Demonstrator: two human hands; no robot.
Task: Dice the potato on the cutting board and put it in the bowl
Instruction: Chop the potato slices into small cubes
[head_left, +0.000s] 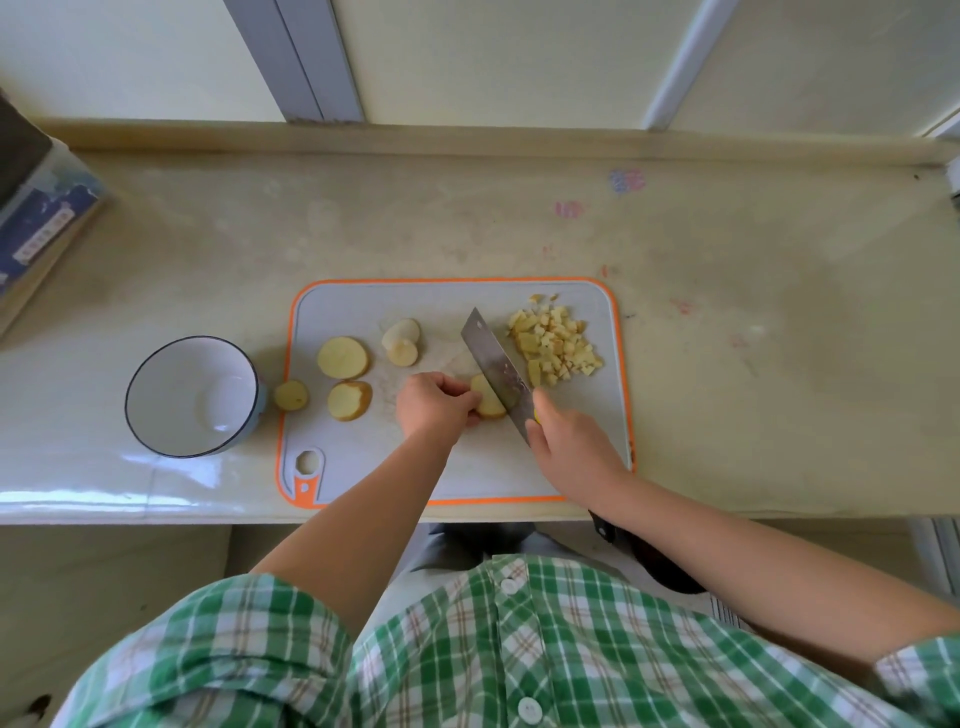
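Midway through: holding a potato slice (490, 404) in left fingers (461, 401), gripping the cleaver (496, 364) in right fingers (543, 404); diced pile (553, 340) beyond, uncut slices (343, 357) leftward, bowl (156, 364) unfilled.

A pale cream, stained countertop (727, 291) with a raised back ledge (467, 137) meets a cream wall (493, 57) crossed by a grey vertical frame (306, 57). Pink and purple smudges (626, 181) mark the surface, and daylight glares off its glossy front edge (78, 488).
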